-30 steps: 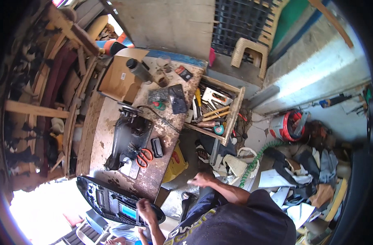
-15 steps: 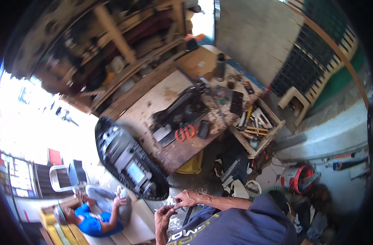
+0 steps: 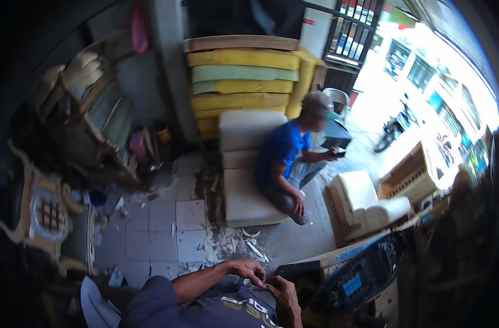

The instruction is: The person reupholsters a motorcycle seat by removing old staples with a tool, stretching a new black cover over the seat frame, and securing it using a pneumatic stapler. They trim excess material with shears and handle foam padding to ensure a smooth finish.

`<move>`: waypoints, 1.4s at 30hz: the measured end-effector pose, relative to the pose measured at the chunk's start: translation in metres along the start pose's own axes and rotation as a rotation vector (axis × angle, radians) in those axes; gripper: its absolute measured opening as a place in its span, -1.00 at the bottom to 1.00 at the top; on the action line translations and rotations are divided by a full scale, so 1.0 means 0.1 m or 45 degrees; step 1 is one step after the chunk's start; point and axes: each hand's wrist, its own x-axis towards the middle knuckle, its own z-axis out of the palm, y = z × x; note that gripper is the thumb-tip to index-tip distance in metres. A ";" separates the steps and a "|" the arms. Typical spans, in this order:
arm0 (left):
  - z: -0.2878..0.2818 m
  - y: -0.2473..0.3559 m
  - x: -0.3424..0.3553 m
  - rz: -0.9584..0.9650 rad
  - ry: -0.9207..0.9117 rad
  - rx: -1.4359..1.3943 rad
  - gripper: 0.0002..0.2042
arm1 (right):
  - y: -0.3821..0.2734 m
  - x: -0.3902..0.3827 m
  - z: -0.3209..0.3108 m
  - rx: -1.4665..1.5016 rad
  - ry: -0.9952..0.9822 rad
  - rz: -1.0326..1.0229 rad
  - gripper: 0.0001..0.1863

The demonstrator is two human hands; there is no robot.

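Low in the head view, my left hand [image 3: 246, 269] and my right hand [image 3: 284, 293] meet in front of my dark printed shirt [image 3: 222, 309]. The fingers of both are closed in a pinch, tips almost touching. Whatever lies between them, if anything, is too small to make out. To the right of my right hand is a long black plastic shell [image 3: 337, 298] with a ribbed rim and a blue patch inside, like the underside of a motorcycle seat.
A person [image 3: 282, 156] in a blue shirt sits on a cream padded seat [image 3: 252, 199] ahead, holding a phone. Yellow and green foam slabs [image 3: 244, 82] are stacked behind. Scraps [image 3: 230, 246] litter the tiled floor. Carved chair frames [image 3: 44, 213] stand left, a cream armchair [image 3: 361, 199] right.
My view has swung far to the left, toward the seated person and the doorway. The workbench with its tools has left the picture. My hands stay pinched close together.
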 end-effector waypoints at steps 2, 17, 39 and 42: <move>0.06 -0.03 -0.29 0.043 0.090 -0.048 -0.72 | -0.47 0.17 -0.06 0.044 -0.299 0.091 -0.66; -0.23 -0.68 -0.35 0.766 1.543 -1.262 -0.88 | -0.93 2.51 -0.07 -0.473 -0.974 -0.438 -0.56; 0.32 -3.93 -1.83 -1.222 2.131 0.235 -0.63 | -1.94 4.10 2.62 -0.408 -1.285 -0.128 -0.43; -1.23 -2.88 -2.76 -0.390 2.224 -0.600 -0.57 | -2.39 4.12 3.14 -0.406 -1.385 -0.203 -0.41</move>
